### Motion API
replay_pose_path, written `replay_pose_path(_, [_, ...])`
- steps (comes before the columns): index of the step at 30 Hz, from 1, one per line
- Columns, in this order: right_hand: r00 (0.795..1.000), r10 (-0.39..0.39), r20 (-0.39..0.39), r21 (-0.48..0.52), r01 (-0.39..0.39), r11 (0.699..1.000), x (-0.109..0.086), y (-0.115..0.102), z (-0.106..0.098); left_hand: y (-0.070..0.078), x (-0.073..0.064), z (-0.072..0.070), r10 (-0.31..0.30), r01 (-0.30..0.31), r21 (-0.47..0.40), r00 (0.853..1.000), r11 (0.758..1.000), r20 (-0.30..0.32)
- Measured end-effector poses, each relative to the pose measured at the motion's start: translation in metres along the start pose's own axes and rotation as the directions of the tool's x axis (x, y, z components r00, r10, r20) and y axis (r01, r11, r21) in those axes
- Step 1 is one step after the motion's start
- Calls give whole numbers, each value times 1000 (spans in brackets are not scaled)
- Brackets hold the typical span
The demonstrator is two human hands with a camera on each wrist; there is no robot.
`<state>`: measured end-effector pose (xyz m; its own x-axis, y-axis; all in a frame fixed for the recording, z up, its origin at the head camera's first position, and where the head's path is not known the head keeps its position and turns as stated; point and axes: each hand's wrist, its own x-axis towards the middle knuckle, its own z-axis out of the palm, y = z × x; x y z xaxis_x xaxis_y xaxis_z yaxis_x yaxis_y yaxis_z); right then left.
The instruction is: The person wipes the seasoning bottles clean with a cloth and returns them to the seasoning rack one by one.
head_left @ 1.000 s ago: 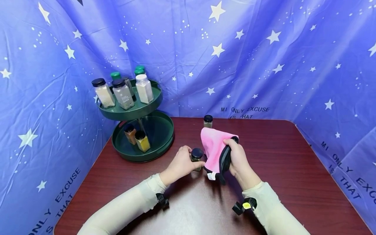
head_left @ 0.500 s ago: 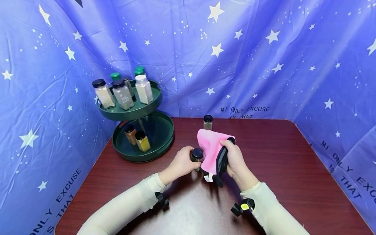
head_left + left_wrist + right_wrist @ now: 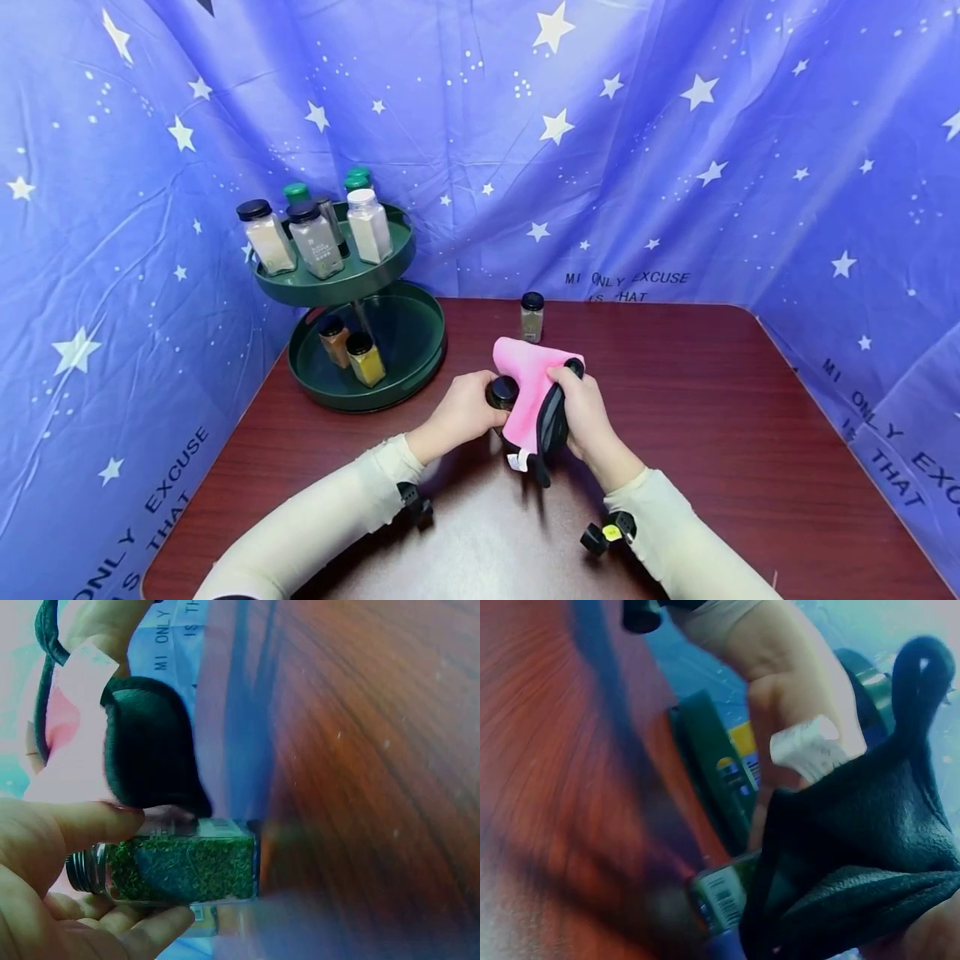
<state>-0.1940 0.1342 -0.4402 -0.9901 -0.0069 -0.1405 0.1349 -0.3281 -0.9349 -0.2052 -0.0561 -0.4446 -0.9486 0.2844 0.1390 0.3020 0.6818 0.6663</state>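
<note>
My left hand [image 3: 459, 414] grips a small glass spice jar [image 3: 501, 397] with a black cap, just above the dark red table [image 3: 720, 450]. The left wrist view shows the jar [image 3: 182, 868] filled with green dried herbs, my fingers [image 3: 90, 823] curled round it. My right hand [image 3: 581, 410] holds a pink cloth [image 3: 525, 383] with a black backing [image 3: 855, 855] and presses it against the jar's right side. A white tag [image 3: 514, 460] hangs from the cloth's lower edge.
A green two-tier round rack [image 3: 408, 385] stands at the back left, with several spice jars [image 3: 315, 240] on top and two jars [image 3: 365, 359] below. One more black-capped jar [image 3: 532, 317] stands alone behind the hands. Blue star-printed fabric [image 3: 675, 150] walls the table in.
My right hand has moved left with the cloth, bringing it from beside the jar to against it. The left hand has kept its grip on the jar, almost still.
</note>
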Motion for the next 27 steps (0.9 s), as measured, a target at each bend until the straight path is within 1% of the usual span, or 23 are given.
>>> replay_pose_path(5, [997, 76, -35, -114, -79, 990, 6, 18, -3, -1, 2, 1, -13, 13, -1, 1000, 1000, 20])
replay_pose_path(7, [995, 98, -34, -135, -101, 986, 7, 21, -3, -2, 2, 1, -24, 24, -12, 1000, 1000, 19])
replay_pose_path(8, [994, 102, -34, -131, -106, 986, 7, 21, -3, -3, 2, 2, -31, 32, -15, 999, 999, 16])
replay_pose_path(11, [996, 89, -29, -43, -90, 995, 5, 13, -1, -4, 2, 2, -41, 41, -24, 999, 999, 9])
replay_pose_path(13, [998, 58, -26, 40, -57, 998, 2, 4, 0, -4, 2, 2, -37, 37, -29, 999, 999, 4])
replay_pose_path(15, [1000, 20, -14, 110, -19, 994, -1, -5, 1, -5, 2, 1, -25, 25, -26, 1000, 999, 0])
replay_pose_path(17, [1000, -13, -3, 152, 14, 988, -3, -11, 1, -6, 2, 1, -10, 10, -27, 1000, 1000, -4])
replay_pose_path(19, [1000, -27, 8, 164, 25, 986, -3, -13, 1, -6, 3, 1, 0, 0, -27, 1000, 1000, -5])
replay_pose_path(21, [1000, -11, 8, 148, 10, 989, -1, -10, 1, -6, 3, 2, 2, -2, -26, 1000, 1000, -6])
replay_pose_path(24, [998, 60, -7, 78, -59, 995, 3, 2, -1, -7, 4, 3, -10, 10, -25, 1000, 1000, 0])
replay_pose_path(27, [992, 126, -30, 7, -126, 992, 6, 14, -2, -8, 3, 4, -27, 28, -28, 1000, 999, 10])
